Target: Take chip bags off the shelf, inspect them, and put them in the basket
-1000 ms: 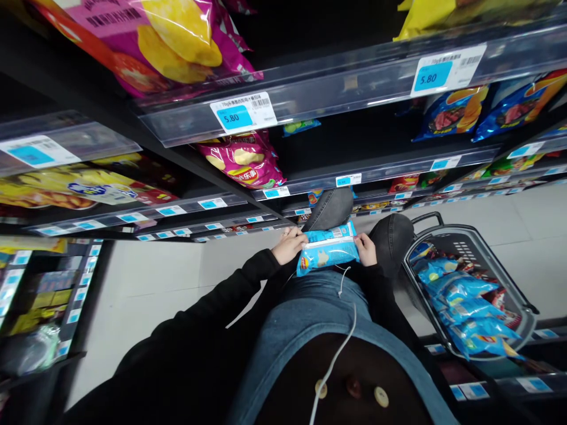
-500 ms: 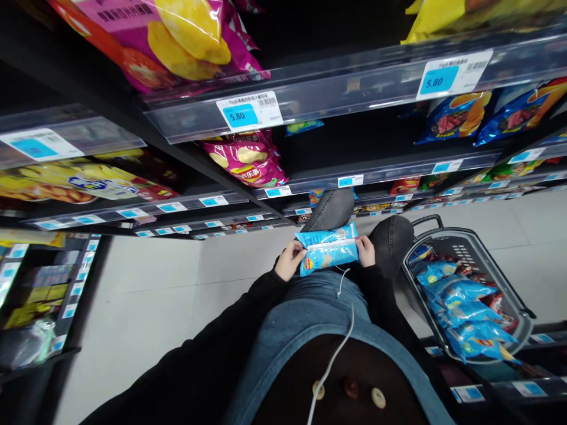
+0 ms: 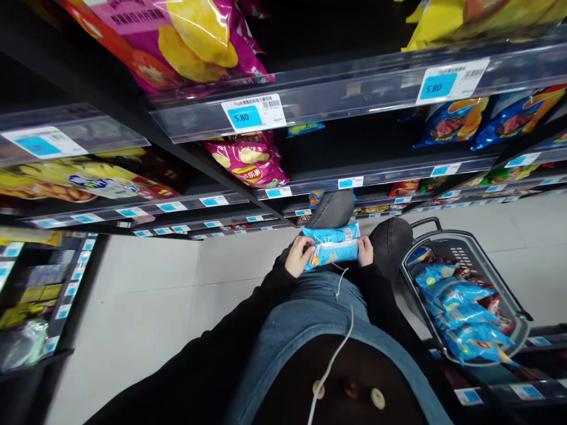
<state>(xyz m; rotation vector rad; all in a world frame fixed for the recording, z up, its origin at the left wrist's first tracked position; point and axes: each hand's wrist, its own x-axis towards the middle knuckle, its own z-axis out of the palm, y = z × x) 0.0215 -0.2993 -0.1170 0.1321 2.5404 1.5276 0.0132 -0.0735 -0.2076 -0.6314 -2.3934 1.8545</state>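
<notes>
A light blue chip bag point(image 3: 335, 251) lies across my lap in front of my knees, its pale back seam running lengthwise along the side turned up to me. My left hand point(image 3: 299, 256) grips its left end, thumb on top and fingers curled at the edge. At the opposite end, my right hand point(image 3: 365, 251) pinches the bag's side. Both hands are closed on it. To my right a grey shopping basket point(image 3: 481, 245) stands on the floor, holding several blue chip bags point(image 3: 460, 293) and some dark red packets point(image 3: 492, 305).
Black shelving with clear price rails point(image 3: 319, 97) rises right in front of me. On it lie magenta chip bags point(image 3: 250, 158), yellow bags point(image 3: 500, 23) and dark blue bags point(image 3: 456, 121). Another shelf unit point(image 3: 48, 289) stands at left. A white cord point(image 3: 330, 372) hangs down my front.
My left hand has shifted slightly right and its hold on the bag's left end has changed. The bag has moved a little with it. My right hand stays at its end.
</notes>
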